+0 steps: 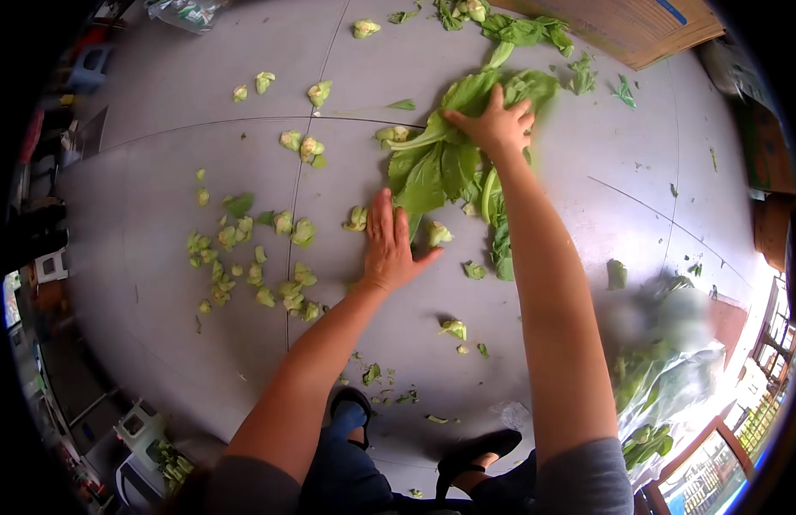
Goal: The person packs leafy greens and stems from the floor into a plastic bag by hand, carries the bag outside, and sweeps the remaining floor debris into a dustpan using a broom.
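My right hand [501,129] lies over a heap of large leafy greens [424,176] on the tiled floor, fingers spread across the leaves. My left hand [389,249] is open, palm down, just below the heap, with its fingers near the lowest leaf. Close beside that hand are two pale green cut stem ends, one to its left [356,219] and one by the thumb [438,233]. More leaves [501,245] trail down beneath my right forearm. Whether the right fingertips grip any leaf cannot be made out.
Many cut stem ends [293,296] lie scattered to the left. At top right stands a cardboard box [621,30], with loose leaves [527,32] near it. A clear plastic bag of greens [664,378] sits at lower right. My feet [475,451] are below, among leaf scraps.
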The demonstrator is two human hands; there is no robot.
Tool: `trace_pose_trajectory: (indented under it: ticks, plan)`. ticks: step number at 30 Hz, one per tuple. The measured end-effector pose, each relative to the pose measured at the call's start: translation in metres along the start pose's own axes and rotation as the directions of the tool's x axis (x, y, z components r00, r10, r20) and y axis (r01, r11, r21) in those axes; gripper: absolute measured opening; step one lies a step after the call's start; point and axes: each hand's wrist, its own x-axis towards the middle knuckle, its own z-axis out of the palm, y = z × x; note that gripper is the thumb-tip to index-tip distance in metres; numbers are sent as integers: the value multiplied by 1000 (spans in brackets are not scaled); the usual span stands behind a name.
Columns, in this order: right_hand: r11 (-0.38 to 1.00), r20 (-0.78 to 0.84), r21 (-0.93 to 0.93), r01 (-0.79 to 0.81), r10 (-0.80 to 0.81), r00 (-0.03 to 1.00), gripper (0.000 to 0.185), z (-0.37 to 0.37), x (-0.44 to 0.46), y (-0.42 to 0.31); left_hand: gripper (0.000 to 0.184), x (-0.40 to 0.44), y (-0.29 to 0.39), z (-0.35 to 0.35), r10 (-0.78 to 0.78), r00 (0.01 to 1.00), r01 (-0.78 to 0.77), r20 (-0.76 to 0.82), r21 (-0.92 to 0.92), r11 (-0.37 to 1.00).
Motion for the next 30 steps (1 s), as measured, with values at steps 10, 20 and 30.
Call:
trace_pose_trajectory:
  ticks: [10, 20, 30]
  plan:
    - [924, 233, 190, 333, -372, 899, 40, 44, -126, 32, 75, -7, 0, 1, -48, 985, 4, -164, -262, 965]
    - [-102, 644, 611, -785, -513, 568, 39, 9, -263, 129, 71, -64, 79, -66, 177, 920, -11, 349, -431, 903]
    - [-180, 551, 579, -795, -632, 544, 36, -30, -315, 139, 81, -80, 100, -113, 437, 855, -280, 279, -461, 842]
